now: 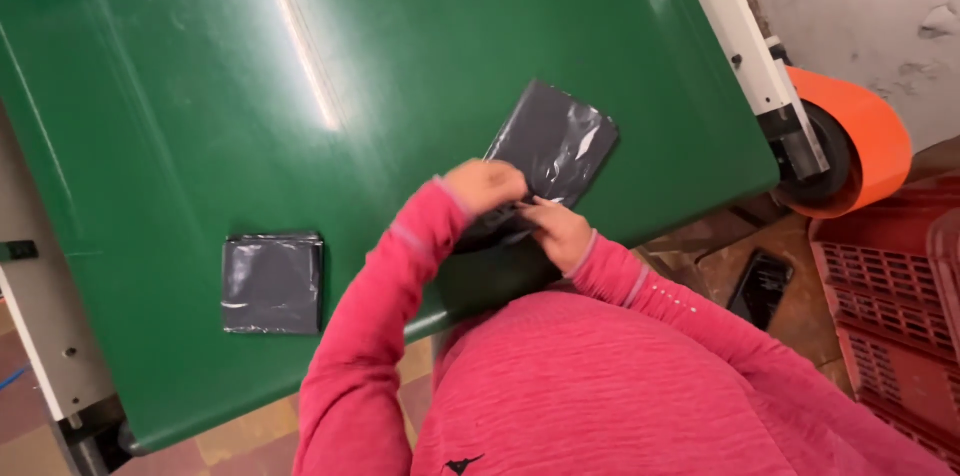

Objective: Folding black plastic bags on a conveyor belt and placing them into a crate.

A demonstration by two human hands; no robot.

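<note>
The left hand [485, 184] was curled into a loose fist over the near end of a grey bag [552, 144], fingers closed down on the plastic. The right hand [560, 232] met it from the other side, fingers narrowed and pinching the same end of the bag, so both hands held it close together, almost touching. The bag lay tilted on the green belt [180, 86], its far end flat and shiny, its near end bunched and darker under the hands, close to the belt's near edge. Both arms wore pink sleeves [370, 336].

A second grey bag [272, 283], folded square, lay flat on the belt to the left, well apart from the hands and near the same edge. A streak of light ran across the belt beyond them.

At the belt's right side a white frame rail [735, 31] ran down to an orange roller [862, 136]. Below it stood a red crate [890, 306] on the floor, and a dark phone-like slab [760, 286] lay on the tiled floor between crate and belt. A pale frame [45, 336] edged the belt on the left
</note>
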